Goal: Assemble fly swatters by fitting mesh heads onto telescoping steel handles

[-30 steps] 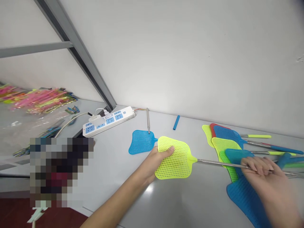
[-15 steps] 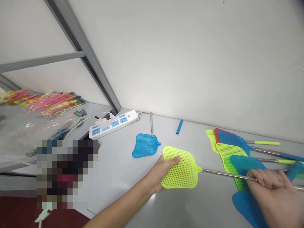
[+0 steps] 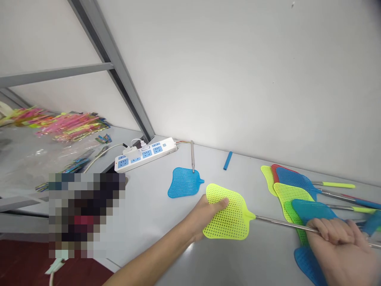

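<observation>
Both of my hands hold one yellow fly swatter [image 3: 238, 220] above the table. My left hand [image 3: 205, 218] pinches its perforated head, thumb on top and the other fingers hidden beneath. My right hand [image 3: 339, 246] is wrapped round the metal rod, over a pile of swatters. In that pile lie a blue fly swatter [image 3: 294, 180], a yellow-headed one [image 3: 290, 194], a teal one [image 3: 312, 210] and others in red and green, partly covered. A loose blue swatter head [image 3: 183, 184] lies left of the held one, a metal rod [image 3: 192, 155] touching its upper edge.
A short blue tube [image 3: 228, 161] lies near the wall. A white power strip [image 3: 145, 155] with plugs and cables sits by a grey metal post [image 3: 127, 83]. Pink and yellow bagged items [image 3: 71, 125] are piled at far left. A pixelated area covers the lower left.
The view has shifted slightly, so most things on the table appear a little further right. Both hands keep their grip on the yellow fly swatter, which has barely moved.
</observation>
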`<state>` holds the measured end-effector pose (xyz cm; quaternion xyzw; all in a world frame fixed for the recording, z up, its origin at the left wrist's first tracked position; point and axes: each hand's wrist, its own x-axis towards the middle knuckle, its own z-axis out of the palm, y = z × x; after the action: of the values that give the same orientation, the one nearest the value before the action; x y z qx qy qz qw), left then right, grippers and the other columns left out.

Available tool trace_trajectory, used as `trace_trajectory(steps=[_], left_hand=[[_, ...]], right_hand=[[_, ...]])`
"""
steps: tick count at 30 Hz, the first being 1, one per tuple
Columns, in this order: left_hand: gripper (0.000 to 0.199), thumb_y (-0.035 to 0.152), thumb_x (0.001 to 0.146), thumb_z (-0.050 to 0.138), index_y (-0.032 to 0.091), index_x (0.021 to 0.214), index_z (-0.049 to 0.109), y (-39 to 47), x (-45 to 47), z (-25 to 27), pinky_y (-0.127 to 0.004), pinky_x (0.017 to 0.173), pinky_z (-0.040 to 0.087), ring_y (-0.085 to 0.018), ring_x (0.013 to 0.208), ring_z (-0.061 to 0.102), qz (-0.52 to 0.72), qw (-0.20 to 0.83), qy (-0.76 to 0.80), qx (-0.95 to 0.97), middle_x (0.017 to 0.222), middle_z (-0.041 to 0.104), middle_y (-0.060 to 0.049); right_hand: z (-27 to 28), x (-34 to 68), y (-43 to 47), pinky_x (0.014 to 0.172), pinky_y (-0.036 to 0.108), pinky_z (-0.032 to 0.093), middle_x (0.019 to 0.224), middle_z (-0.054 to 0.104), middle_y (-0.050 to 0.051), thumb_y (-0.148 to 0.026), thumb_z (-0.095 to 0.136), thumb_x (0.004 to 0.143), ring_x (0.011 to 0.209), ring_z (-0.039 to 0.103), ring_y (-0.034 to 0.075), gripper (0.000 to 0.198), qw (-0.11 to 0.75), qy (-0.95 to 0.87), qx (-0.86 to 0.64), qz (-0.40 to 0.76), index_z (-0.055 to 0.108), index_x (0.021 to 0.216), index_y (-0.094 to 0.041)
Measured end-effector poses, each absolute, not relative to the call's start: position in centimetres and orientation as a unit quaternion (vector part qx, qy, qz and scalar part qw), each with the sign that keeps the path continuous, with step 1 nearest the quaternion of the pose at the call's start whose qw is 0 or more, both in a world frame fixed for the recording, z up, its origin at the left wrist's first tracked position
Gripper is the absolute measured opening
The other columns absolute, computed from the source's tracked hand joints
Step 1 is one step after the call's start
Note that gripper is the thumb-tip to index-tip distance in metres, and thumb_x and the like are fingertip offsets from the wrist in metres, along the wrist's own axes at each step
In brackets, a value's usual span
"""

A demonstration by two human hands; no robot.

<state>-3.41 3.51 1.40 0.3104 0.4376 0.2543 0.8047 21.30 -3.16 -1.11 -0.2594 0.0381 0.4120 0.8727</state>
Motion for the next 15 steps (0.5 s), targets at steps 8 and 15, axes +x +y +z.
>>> trace_trajectory(steps=[8, 15], left_hand=[[0.026, 0.036, 0.071, 0.058, 0.016, 0.088, 0.053, 2.7, -2.5, 1.0, -0.037, 0.075, 0.044, -0.021, 0.081, 0.059, 0.253, 0.818, 0.427, 0.289, 0.090, 0.062, -0.009], [0.031, 0.035, 0.070, 0.059, 0.015, 0.093, 0.053, 2.2, -1.9, 0.3, -0.037, 0.075, 0.044, -0.022, 0.085, 0.058, 0.239, 0.824, 0.436, 0.272, 0.094, 0.060, -0.012]], right_hand=[[-2.8, 21.4, -3.3, 0.034, 0.022, 0.027, 0.047, 0.012, -0.007, -0.007, 0.037, 0.075, 0.037, 0.011, 0.007, 0.031, 0.859, -0.063, -0.217, 0.459, 0.014, 0.059, -0.019], [-2.5, 20.0, -3.1, 0.032, 0.023, 0.022, 0.047, 0.007, -0.006, -0.008, 0.036, 0.074, 0.036, 0.010, 0.008, 0.032, 0.850, -0.015, -0.245, 0.467, 0.010, 0.058, -0.019]])
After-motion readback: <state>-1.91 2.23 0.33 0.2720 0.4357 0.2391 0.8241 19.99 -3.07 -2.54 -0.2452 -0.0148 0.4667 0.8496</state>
